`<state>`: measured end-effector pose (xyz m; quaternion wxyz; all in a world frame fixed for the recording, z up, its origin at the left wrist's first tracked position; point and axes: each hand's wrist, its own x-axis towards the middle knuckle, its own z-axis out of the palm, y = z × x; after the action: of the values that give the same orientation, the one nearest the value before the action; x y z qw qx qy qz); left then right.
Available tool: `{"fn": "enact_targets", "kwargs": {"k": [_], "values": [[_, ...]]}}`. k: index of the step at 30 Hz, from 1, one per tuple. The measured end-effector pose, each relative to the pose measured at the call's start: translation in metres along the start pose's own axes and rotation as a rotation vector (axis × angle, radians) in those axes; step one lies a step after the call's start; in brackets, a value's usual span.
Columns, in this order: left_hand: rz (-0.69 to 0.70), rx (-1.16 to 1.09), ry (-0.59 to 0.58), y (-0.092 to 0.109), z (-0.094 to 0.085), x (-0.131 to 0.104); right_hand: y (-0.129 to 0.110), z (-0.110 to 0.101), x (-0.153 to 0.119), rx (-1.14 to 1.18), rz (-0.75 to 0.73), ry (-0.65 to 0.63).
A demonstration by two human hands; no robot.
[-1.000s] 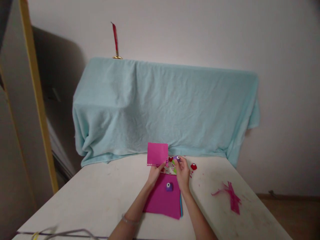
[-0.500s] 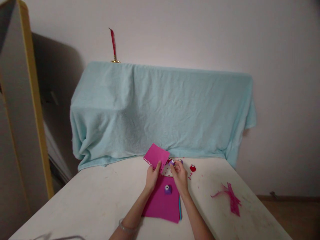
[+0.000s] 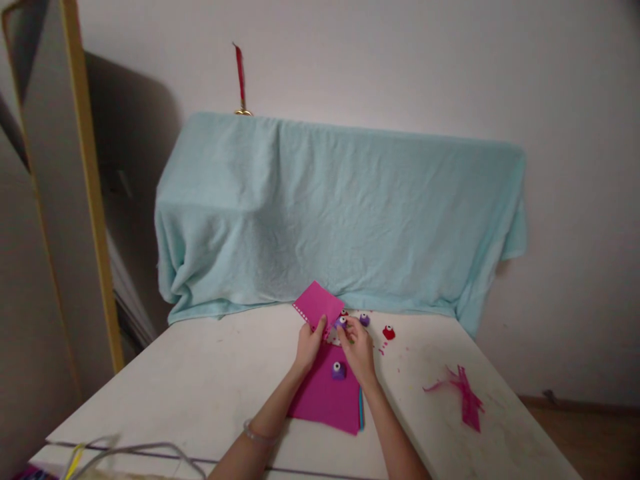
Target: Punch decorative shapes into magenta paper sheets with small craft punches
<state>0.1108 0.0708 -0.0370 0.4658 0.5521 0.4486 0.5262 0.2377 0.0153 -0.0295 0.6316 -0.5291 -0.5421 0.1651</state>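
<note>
My left hand [image 3: 311, 341] pinches a square of pink paper [image 3: 318, 301] by its lower corner, thumb on top. Small holes run along the paper's lower left edge. At the paper's lower right edge, my right hand [image 3: 358, 345] is closed on a small purple and white craft punch [image 3: 342, 322]. Whether the paper sits inside its slot cannot be made out. Below both hands lies a stack of magenta sheets [image 3: 325, 403] with blue at its right edge. Another purple punch [image 3: 339, 371] stands on that stack.
Beyond my right hand are a purple punch [image 3: 365, 320], a red punch [image 3: 389, 332] and another partly hidden red one. Pink punched bits [image 3: 384, 347] are scattered nearby. Crumpled pink strips [image 3: 467, 403] lie right. A light blue towel [image 3: 340, 213] hangs at the back; a grey cable [image 3: 145, 448] crosses front left.
The view has shifted slightly, bringing the cable and the table's front edge further in. Both hands keep their hold on the paper and the punch, with little movement between them.
</note>
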Motion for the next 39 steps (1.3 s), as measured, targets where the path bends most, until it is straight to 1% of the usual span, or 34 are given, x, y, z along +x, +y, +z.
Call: {"fn": "enact_targets", "kwargs": {"k": [4, 6, 9, 15, 20, 27, 35, 39], "values": [[0.089, 0.005, -0.035, -0.003, 0.001, 0.001, -0.001, 0.001, 0.001, 0.022, 0.022, 0.002], [0.088, 0.0, -0.055, -0.004, 0.001, 0.001, -0.001, 0.002, 0.001, 0.035, 0.034, 0.01], [0.049, -0.008, -0.072, -0.007, 0.001, 0.002, -0.003, 0.002, 0.0, 0.047, 0.034, 0.019], [0.045, -0.038, -0.205, -0.014, 0.004, 0.004, -0.002, 0.002, -0.001, 0.034, 0.023, 0.014], [0.052, -0.046, -0.194, -0.017, 0.003, 0.007, 0.002, 0.0, 0.0, 0.009, 0.024, 0.045], [0.026, -0.057, -0.198, -0.016, 0.002, 0.01, 0.001, 0.0, 0.0, -0.069, -0.006, 0.027], [0.079, -0.099, -0.21, -0.018, 0.004, 0.008, -0.004, -0.002, -0.001, -0.105, -0.011, 0.027], [0.082, -0.108, -0.21, -0.018, 0.004, 0.008, -0.004, -0.003, 0.0, -0.113, -0.023, 0.033]]}}
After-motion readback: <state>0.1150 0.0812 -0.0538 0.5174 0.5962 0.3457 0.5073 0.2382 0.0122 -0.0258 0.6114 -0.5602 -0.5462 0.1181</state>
